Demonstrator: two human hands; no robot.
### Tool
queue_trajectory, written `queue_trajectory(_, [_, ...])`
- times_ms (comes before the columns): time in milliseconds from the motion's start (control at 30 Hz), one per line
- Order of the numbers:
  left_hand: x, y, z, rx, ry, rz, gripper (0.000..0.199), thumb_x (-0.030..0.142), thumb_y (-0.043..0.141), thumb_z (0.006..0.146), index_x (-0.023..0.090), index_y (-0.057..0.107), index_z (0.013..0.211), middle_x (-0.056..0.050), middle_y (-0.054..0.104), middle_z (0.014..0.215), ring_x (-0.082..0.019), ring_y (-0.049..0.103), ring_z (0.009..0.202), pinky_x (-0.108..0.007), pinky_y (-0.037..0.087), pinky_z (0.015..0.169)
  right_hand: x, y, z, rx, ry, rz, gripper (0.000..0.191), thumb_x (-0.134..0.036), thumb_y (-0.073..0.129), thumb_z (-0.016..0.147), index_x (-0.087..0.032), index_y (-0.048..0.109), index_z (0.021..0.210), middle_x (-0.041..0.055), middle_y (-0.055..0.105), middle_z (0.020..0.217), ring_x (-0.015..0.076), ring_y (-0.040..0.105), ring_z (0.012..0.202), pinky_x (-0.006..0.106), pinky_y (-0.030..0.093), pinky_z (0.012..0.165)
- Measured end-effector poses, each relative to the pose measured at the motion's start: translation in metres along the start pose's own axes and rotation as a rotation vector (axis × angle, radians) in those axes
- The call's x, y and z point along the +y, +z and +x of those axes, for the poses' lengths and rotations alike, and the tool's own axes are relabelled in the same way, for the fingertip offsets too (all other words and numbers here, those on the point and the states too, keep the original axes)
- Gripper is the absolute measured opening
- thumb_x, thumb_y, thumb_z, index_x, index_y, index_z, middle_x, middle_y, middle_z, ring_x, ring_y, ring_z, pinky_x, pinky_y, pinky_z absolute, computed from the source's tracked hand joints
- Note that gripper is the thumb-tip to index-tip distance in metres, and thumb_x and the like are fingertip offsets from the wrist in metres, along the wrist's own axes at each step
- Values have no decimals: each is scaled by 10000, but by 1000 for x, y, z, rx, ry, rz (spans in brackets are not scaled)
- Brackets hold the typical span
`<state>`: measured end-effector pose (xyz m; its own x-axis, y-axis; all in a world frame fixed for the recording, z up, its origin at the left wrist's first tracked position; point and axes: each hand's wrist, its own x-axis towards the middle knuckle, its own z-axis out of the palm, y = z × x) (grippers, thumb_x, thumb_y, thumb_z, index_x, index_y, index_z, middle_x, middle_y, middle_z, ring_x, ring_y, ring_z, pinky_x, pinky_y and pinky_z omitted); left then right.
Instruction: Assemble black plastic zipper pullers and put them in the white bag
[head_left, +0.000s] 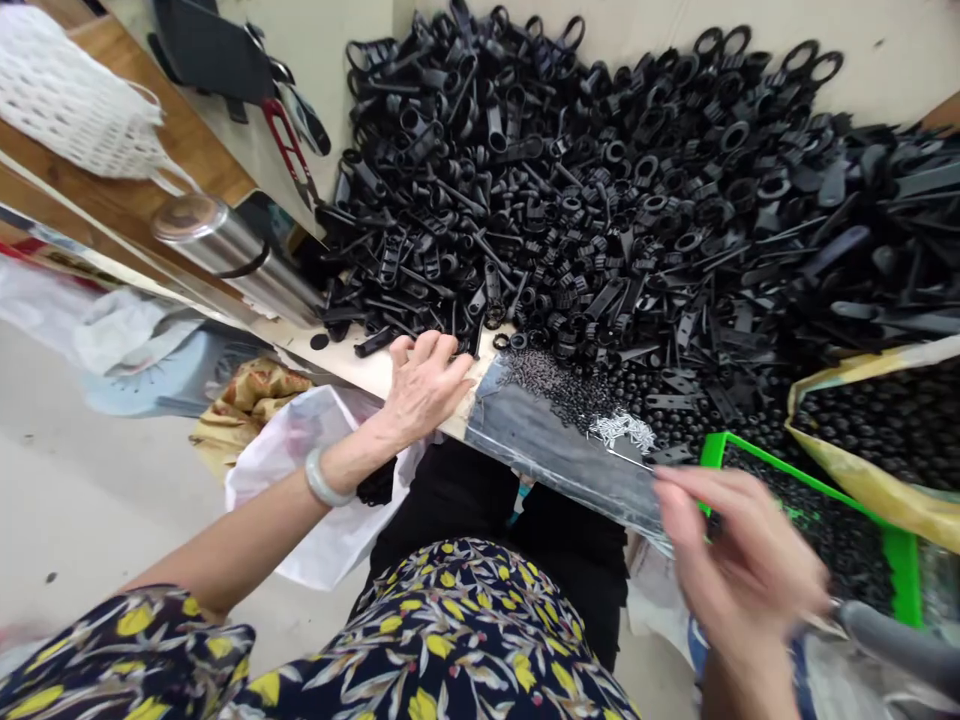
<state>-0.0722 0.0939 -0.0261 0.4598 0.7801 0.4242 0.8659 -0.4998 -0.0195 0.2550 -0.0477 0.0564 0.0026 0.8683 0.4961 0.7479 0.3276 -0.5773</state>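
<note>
"Where are the silver pins (624, 432)?"
"One heap, left and far of the right hand (746, 555), the nearer hand, which pinches one thin rod (631, 461) slanting left-far toward them."
"The left hand (426, 388)?"
"At the black parts (495, 285); whether gripping any, I cannot tell."
"Counts?"
"Pins, parts: too many to count."

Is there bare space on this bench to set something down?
Yes: the front of the grey mat, between the left hand and the silver pins. A narrower patch of pale benchtop shows between the left hand and the steel flask, beside a black disc. Behind both, black parts lie heaped; at right, a green tray crowds in.
</note>
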Motion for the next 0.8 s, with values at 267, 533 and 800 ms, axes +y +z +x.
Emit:
queue_trajectory(267, [-9,15,-11,90,11,-59,113,265,622,991,232,727,965,-73,719,957,-277,556,1025,-471,305,930,43,131,29,-336,-75,-287,220,-357,593,1053,-229,731,941,33,715,875,192,633,837,345,388,762])
queue_trajectory(533, [56,14,2,57,21,-272,133,281,625,1008,228,726,940,-39,701,870,-244,565,915,-433,324,844,44,134,30,-315,-4,-341,198,-322,556,1063,-245,735,1027,27,707,921,195,620,869,343,382,779])
queue_trajectory(800, [89,39,19,-113,-17,-369,137,248,608,1008,186,704,932,-73,682,897,-271,559,932,-429,343,793,48,115,23,-317,31,-271,193,-349,567,1060,-237,712,1000,37,709,930,196,633,858,345,419,798])
